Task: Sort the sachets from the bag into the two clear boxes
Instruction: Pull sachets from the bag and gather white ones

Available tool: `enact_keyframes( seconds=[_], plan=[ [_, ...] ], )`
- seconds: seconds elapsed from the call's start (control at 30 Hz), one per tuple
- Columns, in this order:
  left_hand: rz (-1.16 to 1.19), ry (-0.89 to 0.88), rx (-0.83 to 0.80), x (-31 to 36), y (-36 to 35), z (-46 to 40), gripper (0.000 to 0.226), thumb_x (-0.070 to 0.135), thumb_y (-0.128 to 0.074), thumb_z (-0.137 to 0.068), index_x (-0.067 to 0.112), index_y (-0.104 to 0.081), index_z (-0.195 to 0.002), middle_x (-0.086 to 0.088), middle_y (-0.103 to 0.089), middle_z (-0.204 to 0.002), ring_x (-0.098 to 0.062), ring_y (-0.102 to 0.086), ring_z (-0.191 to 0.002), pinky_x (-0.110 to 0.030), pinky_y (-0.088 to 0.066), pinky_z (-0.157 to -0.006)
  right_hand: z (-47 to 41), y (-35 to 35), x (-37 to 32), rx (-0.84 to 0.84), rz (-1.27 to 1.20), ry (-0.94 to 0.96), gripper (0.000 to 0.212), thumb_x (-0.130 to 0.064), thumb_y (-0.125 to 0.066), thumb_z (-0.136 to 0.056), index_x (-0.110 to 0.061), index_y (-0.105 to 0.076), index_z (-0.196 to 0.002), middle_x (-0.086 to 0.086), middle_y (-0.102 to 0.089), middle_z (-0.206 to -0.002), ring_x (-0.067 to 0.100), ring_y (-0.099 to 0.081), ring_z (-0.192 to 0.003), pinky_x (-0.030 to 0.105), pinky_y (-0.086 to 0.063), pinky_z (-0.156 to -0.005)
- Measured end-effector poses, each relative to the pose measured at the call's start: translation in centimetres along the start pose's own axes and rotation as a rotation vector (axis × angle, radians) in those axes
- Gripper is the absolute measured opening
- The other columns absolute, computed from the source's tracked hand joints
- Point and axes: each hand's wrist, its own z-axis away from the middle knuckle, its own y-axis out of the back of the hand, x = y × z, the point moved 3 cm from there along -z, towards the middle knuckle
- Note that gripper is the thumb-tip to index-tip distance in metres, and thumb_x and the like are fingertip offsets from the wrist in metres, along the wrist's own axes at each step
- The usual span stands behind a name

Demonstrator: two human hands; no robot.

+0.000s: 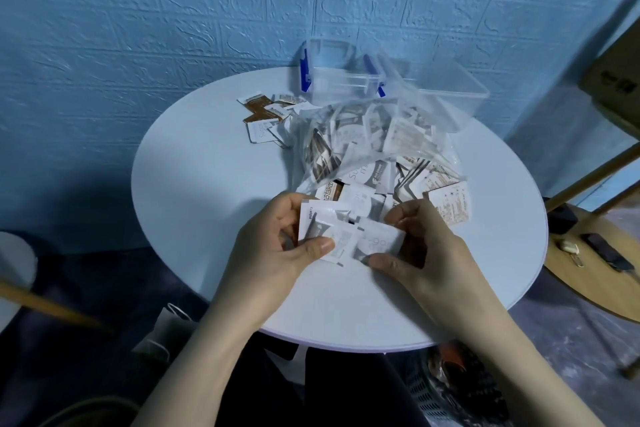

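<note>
A clear plastic bag [349,135] full of white and brown sachets lies in the middle of the round white table [214,184]. My left hand [273,246] grips a small stack of white sachets [320,229] near the table's front. My right hand [426,246] pinches one white sachet [377,243] beside that stack, thumb below and fingers above. Two clear boxes stand at the back: one with blue latches [336,76] and a plain one [457,94] to its right.
Several loose brown and white sachets [266,114] lie on the table left of the bag, and more spill out at its front right [446,198]. A wooden stand [588,166] and a round wooden surface [595,253] are on the right. A blue wall is behind the table.
</note>
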Motion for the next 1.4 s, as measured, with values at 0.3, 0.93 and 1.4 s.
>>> enact_keyframes(
  seconds=[0.3,0.93,1.4],
  plan=[
    [0.007,0.001,0.016,0.4,0.1,0.2,0.031,0.024,-0.076,-0.066,0.035,-0.063,-0.092,0.008,-0.075,-0.088,-0.038,-0.066,-0.087,-0.058,-0.052,-0.084,0.4,1.0,0.5,-0.044,-0.183,-0.054,0.022,-0.019,-0.074,-0.081,-0.028,-0.067,-0.099,-0.02,-0.072,-0.091,0.0,-0.065,-0.086,0.018,-0.048,-0.078],
    [0.085,0.027,0.009,1.2,0.1,0.4,0.029,-0.004,-0.074,-0.076,0.016,-0.059,-0.09,0.006,-0.074,-0.077,-0.014,-0.061,-0.05,-0.021,-0.042,-0.044,0.7,0.8,0.4,-0.02,-0.382,0.051,0.018,-0.032,-0.069,-0.08,-0.017,-0.06,-0.081,0.021,-0.06,-0.079,0.022,-0.047,-0.067,0.037,-0.037,-0.064],
    [0.232,0.043,-0.003,1.3,0.3,0.2,0.028,-0.011,-0.07,-0.075,0.007,-0.06,-0.093,-0.005,-0.072,-0.074,-0.021,-0.059,-0.048,-0.025,-0.043,-0.039,0.9,-0.4,-0.6,0.244,0.215,0.544,0.009,-0.014,-0.066,-0.086,-0.009,-0.072,-0.092,-0.002,-0.059,-0.087,0.002,-0.049,-0.075,0.016,-0.042,-0.065]
  ],
)
